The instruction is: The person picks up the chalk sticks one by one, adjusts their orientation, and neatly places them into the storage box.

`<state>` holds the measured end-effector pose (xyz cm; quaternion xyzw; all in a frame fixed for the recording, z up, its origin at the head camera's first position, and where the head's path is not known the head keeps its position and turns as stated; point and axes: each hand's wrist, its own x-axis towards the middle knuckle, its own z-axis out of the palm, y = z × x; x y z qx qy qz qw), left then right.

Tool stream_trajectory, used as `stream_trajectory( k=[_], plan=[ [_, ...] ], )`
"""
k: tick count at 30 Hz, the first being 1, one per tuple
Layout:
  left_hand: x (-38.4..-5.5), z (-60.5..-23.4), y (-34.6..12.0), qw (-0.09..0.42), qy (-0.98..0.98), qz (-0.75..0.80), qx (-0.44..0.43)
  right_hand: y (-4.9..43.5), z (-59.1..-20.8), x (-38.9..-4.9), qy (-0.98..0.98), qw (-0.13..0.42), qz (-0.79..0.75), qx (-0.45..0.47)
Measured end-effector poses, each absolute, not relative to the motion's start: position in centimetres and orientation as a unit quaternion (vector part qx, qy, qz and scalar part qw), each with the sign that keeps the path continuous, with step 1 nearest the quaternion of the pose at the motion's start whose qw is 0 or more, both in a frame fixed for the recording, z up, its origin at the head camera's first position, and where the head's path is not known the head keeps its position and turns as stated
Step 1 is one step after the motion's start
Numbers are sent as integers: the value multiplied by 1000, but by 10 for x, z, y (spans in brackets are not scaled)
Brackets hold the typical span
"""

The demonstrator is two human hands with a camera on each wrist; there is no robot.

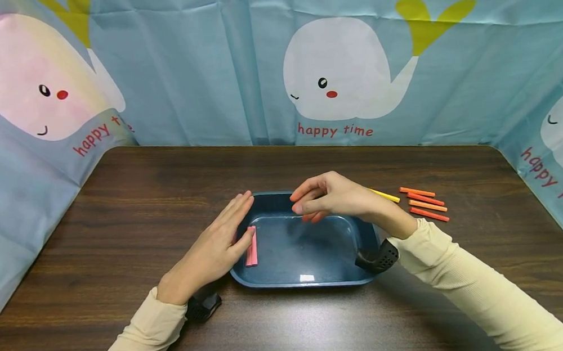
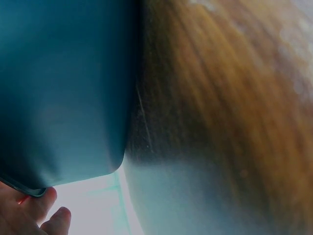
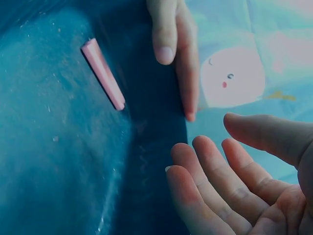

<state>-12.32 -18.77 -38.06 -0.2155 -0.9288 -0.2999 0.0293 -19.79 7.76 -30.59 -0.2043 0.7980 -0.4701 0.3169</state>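
Note:
A dark blue plastic tray (image 1: 314, 254) lies on the table, with pink sticks (image 1: 251, 249) side by side along the inside of its left wall. My left hand (image 1: 212, 250) rests at the tray's left rim, fingers extended and thumb reaching over the inside. Above the tray's back part is my right hand (image 1: 331, 196). Its fingers (image 3: 215, 171) are loosely bent, thumb apart from them, with nothing held. In the left wrist view the tray's outer wall (image 2: 63, 98) fills the left side, and fingertips of the left hand (image 2: 29, 210) meet its rim.
Right of the tray, several orange and red sticks (image 1: 426, 203) lie in a rough row, beside a yellow stick (image 1: 386, 195) partly hidden behind the right hand. The brown wooden table (image 1: 103, 226) is backed by a light blue curtain (image 1: 191, 82) with whale prints.

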Motion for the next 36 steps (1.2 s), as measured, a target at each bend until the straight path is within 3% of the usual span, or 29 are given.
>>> stream_trajectory(
  k=[36],
  plan=[
    [-124,-382,-187,31,-930,-295,-216,142,-293,-199,812,222,-509,-181]
  ],
)
